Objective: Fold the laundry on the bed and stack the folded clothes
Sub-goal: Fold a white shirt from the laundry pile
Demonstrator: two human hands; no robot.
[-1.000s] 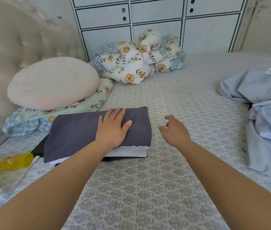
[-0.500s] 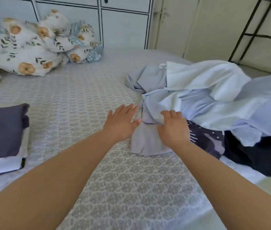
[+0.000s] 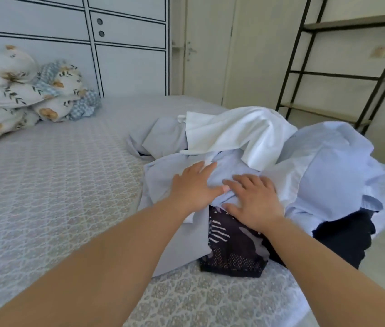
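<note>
A heap of unfolded laundry lies on the right side of the bed [image 3: 45, 190]. On top are a pale blue shirt [image 3: 328, 161] and a white garment [image 3: 234, 135], with a grey piece [image 3: 158, 138] behind. Underneath show a dark patterned cloth [image 3: 231, 251] and a black garment [image 3: 344, 237]. My left hand [image 3: 194, 187] lies flat on the pale blue fabric with straight fingers. My right hand [image 3: 252, 199] rests beside it on the same fabric, fingers spread, thumbs nearly touching. The folded stack is out of view.
Floral bedding [image 3: 21, 90] is bundled at the back left against white cabinets [image 3: 127, 55]. A black metal shelf [image 3: 342, 74] stands behind the heap at right, beside a door [image 3: 208, 48]. The bed's right edge runs just past the heap.
My view swung right, away from the folded dark stack, which left the frame. Both hands travelled from the stack to the heap and now rest on the pale blue fabric.
</note>
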